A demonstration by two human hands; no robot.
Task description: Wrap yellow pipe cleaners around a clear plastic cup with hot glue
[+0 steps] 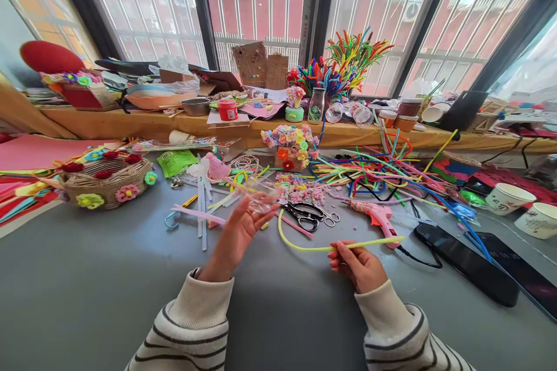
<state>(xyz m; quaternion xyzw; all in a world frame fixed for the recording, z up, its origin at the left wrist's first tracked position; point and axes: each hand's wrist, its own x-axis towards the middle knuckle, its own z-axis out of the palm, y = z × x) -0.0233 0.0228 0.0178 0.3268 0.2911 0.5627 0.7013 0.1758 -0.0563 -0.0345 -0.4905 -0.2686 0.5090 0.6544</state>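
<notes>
My left hand (243,229) is raised over the table, palm up, with a small clear transparent object (262,200) resting on its fingers; the object is blurred. In my right hand (359,264), thumb and fingers pinch a yellow-green pipe cleaner (378,242). Its right end sticks out straight, while the left part curves up toward the black-handled scissors (304,217). Just beyond my right hand lies a pink glue gun (383,220) with a black cord.
A flower-trimmed basket (108,182) stands at the left. Loose pipe cleaners (369,171) cover the back right. Glue sticks (201,203) lie left of my left hand. Phones (467,264) and paper cups (509,198) are at the right.
</notes>
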